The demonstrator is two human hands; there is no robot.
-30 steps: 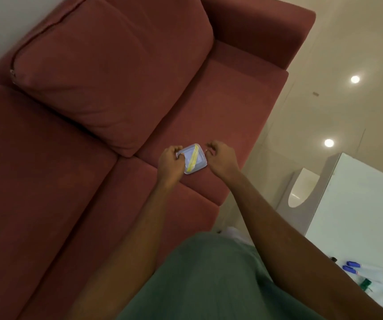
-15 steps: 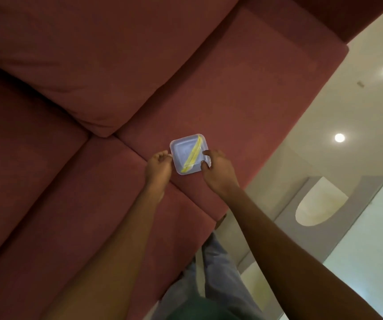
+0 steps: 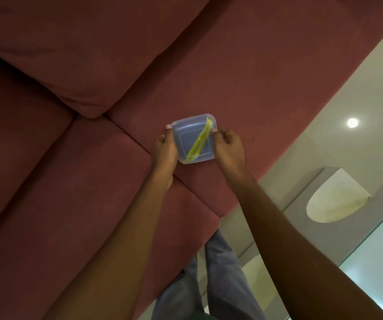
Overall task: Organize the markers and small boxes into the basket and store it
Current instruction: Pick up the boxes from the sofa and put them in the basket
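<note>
We look down on a dusty-red fabric sofa that fills most of the view. A plump back cushion of the same red cloth leans at the upper left, its corner sagging over the seam where two seat cushions meet. To the right runs a glossy pale cream floor, mirroring a round ceiling spotlight. Lower right stands a grey-white panel with an arched cream opening.

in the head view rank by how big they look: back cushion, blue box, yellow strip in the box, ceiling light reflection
1. back cushion
2. blue box
3. yellow strip
4. light reflection
The strip and the reflection look close in area, so their order is unsure.
</note>
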